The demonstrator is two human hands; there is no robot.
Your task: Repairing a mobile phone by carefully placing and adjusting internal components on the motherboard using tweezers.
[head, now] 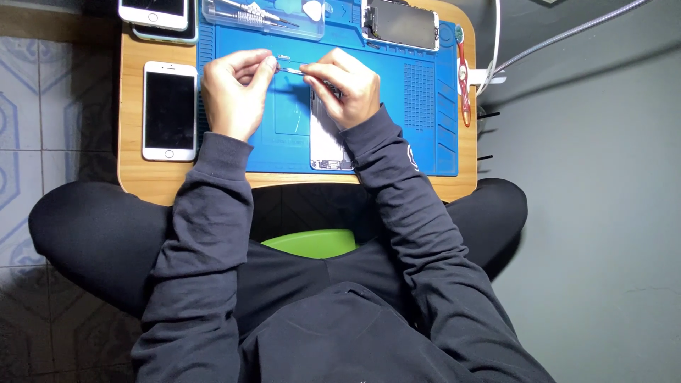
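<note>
My left hand and my right hand meet over a blue work mat on a small wooden table. My right hand grips a thin metal tool, like tweezers, whose tip points left to my left fingertips. My left thumb and forefinger pinch at that tip; what they hold is too small to tell. Under my right hand lies an opened white phone body, partly hidden by the hand and sleeve.
A white phone lies face up left of the mat. Two more phones are stacked at the far left corner. A clear tool case and a detached screen sit at the mat's far edge. A red tool lies right.
</note>
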